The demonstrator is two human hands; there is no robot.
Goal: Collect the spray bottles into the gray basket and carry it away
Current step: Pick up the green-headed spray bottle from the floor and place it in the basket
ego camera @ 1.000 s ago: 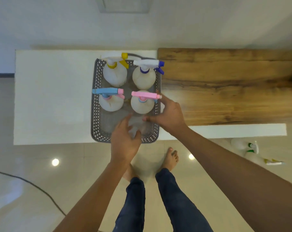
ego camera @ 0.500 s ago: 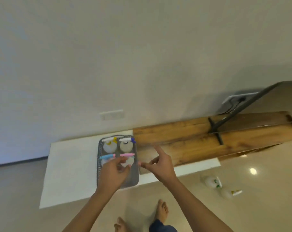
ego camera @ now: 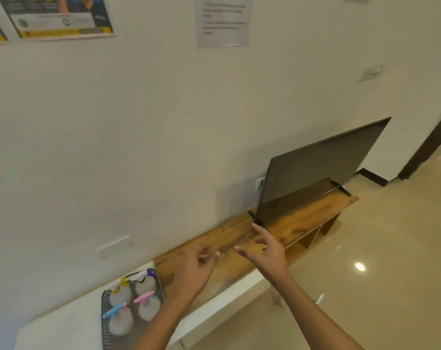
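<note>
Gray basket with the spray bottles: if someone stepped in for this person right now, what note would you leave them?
Left hand: empty, fingers loosely curled, raised over the wooden bench.
Right hand: empty, fingers spread, also off the basket.
Gray basket: sits on the white table, holding four spray bottles, all upright.
Done: those four are collected.
Left: check for stray bottles, grip the basket, carry it away.
</note>
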